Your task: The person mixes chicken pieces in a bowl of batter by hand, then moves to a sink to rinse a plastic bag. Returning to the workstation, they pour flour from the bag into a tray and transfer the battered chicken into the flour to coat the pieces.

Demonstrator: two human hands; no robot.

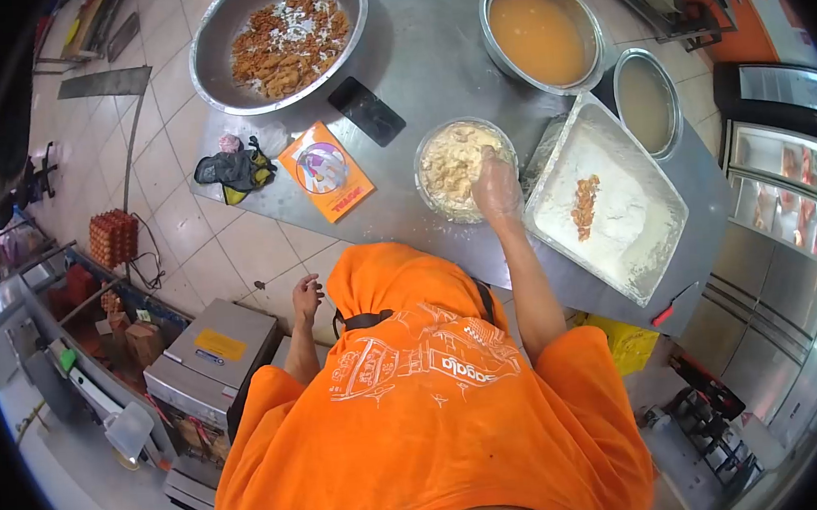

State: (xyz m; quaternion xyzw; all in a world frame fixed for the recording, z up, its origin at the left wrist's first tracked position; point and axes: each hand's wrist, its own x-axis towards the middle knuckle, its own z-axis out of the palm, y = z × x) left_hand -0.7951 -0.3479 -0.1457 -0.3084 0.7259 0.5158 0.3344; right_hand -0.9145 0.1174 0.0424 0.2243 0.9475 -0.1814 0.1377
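My right hand (497,187), apparently in a clear plastic glove, is at the right side of a round clear bowl (425,197). Flour-coated pieces (454,162) fill this bowl. The fingers are drawn together over the coated pieces, and whatever they grip is hidden. Just to the right lies a rectangular metal tray (660,266) of white flour (618,198), with a strip of orange-brown pieces (586,207) on top. Away from the table, my left hand (307,298) hangs beside my waist, its fingers apart and slightly curled, holding nothing.
On the metal table (421,27) stand a large bowl (217,84) of orange-brown pieces, a pot of orange liquid (545,32) and a pot of cloudy liquid (646,96). A phone (367,111), an orange packet (353,200), dark bags (237,170) and a red-handled knife (664,315) lie near edges.
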